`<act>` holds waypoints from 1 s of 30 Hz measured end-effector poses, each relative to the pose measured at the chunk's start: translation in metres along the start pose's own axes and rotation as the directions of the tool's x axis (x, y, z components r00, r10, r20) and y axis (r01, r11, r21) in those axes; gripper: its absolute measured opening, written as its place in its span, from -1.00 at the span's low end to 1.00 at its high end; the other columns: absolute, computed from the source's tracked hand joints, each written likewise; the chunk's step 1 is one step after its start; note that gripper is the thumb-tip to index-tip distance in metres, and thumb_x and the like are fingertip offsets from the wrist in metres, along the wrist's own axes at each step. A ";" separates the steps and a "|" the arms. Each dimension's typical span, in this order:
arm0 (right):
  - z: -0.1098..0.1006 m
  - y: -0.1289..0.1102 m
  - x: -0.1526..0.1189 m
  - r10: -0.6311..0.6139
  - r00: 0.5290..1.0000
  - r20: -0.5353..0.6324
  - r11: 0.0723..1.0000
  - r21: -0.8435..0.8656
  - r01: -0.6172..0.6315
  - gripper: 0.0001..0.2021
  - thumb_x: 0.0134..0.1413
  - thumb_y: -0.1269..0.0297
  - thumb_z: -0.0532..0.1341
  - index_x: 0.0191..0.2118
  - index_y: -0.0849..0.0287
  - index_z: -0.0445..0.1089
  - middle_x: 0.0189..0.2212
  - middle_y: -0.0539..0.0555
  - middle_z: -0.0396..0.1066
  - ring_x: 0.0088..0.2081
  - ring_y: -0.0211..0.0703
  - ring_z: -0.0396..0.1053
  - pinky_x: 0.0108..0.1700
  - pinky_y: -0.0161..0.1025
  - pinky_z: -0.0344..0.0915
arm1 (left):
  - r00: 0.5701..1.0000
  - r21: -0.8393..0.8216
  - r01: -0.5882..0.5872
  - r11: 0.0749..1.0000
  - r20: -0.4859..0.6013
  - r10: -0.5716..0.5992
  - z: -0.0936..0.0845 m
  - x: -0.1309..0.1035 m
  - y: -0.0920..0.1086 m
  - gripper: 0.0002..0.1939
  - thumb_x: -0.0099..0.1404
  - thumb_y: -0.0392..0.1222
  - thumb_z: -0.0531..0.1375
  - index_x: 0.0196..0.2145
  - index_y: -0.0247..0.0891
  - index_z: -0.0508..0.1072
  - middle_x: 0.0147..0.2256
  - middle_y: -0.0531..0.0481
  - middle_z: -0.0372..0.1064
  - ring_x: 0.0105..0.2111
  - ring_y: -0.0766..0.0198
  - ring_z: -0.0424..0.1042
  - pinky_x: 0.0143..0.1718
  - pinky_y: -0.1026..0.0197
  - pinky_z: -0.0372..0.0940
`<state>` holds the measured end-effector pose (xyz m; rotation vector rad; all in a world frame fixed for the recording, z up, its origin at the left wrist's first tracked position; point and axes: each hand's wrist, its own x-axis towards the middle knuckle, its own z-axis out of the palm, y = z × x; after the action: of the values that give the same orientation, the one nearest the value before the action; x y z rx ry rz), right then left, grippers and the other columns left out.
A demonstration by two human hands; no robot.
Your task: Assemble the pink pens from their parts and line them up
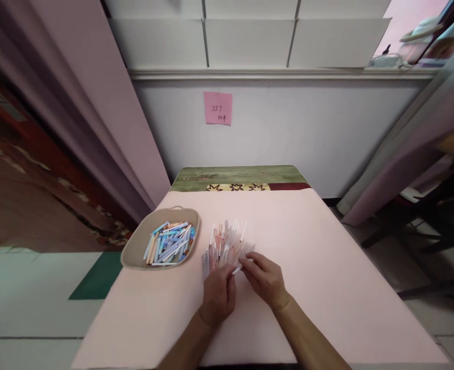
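Forearms (310, 329), two; right hand (265, 277) pinching a white stick (237, 269); left hand (217, 297) close beside, grip I cannot tell; slim translucent pieces (227, 241) heaped ahead, likely for easy reach.

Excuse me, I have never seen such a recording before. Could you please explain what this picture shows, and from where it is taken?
Of course. There is no machine here: a person works with two bare hands. The only picture comes from a camera worn on the head, looking forward and down. On the pale pink tabletop stands a beige basket holding slim, pen-like sticks, many blue, some tan. Beside it lies a pile of clear and pinkish sticks. The left hand is at the pile's near edge; the right hand is just beside it. A thin white piece shows between their fingertips; which hand grips it is unclear.
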<state>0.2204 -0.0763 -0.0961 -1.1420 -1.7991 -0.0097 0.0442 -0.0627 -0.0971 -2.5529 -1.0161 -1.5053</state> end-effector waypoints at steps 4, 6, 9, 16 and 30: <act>0.002 0.003 -0.002 -0.030 0.999 -0.042 0.999 -0.020 0.029 -0.66 0.18 0.47 0.14 0.03 0.01 0.41 -0.20 0.12 0.48 -0.19 -0.15 0.45 -0.16 -0.25 0.41 | 0.999 -0.034 -0.012 0.999 0.052 0.014 -0.001 0.001 0.004 -0.60 0.26 -0.33 0.09 0.07 -0.25 0.23 -0.23 -0.13 0.46 -0.27 0.16 0.49 -0.26 0.10 0.40; 0.000 0.008 -0.002 0.092 0.985 -0.145 0.995 -0.010 -0.094 -0.69 0.18 0.44 0.14 -0.01 0.02 0.44 -0.20 0.14 0.45 -0.18 -0.14 0.43 -0.18 -0.24 0.41 | 0.991 -0.053 0.133 0.990 0.039 -0.131 -0.005 0.002 0.003 -0.62 0.28 -0.29 0.08 0.07 -0.25 0.22 -0.22 -0.13 0.43 -0.25 0.17 0.46 -0.23 0.09 0.39; -0.005 0.014 0.001 0.339 0.893 -0.295 0.941 0.108 -0.321 -0.81 0.17 0.35 0.17 -0.13 0.08 0.48 -0.25 0.14 0.43 -0.21 -0.12 0.41 -0.20 -0.20 0.39 | 0.935 -0.004 0.356 0.935 -0.014 -0.356 -0.015 0.000 -0.002 -0.69 0.31 -0.27 0.06 0.02 -0.24 0.26 -0.12 -0.18 0.36 -0.09 0.12 0.39 -0.06 0.01 0.32; -0.005 0.011 0.007 0.821 0.547 -0.165 0.491 0.692 -0.529 -0.73 0.10 0.12 0.24 -0.15 0.17 0.33 -0.41 0.03 0.42 -0.46 -0.25 0.36 -0.41 -0.31 0.33 | 0.852 0.293 0.490 0.821 0.039 -0.523 -0.030 -0.015 -0.014 -0.50 0.19 -0.04 0.23 0.04 -0.24 0.24 0.03 -0.23 0.27 0.06 -0.01 0.25 0.06 -0.12 0.19; 0.001 0.010 0.004 0.845 0.529 -0.076 0.445 0.648 -0.618 -0.69 0.06 -0.02 0.23 -0.37 0.16 0.33 -0.58 -0.03 0.35 -0.56 -0.27 0.25 -0.52 -0.36 0.17 | 0.840 0.336 0.445 0.830 0.166 -0.517 -0.018 -0.016 -0.006 -0.62 0.21 -0.10 0.18 -0.01 -0.19 0.38 0.03 -0.18 0.31 0.03 0.01 0.29 0.01 -0.06 0.19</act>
<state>0.2256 -0.0673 -0.0980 -1.2907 -0.6906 0.7366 0.0218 -0.0723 -0.1020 -2.4217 -1.8832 -0.9935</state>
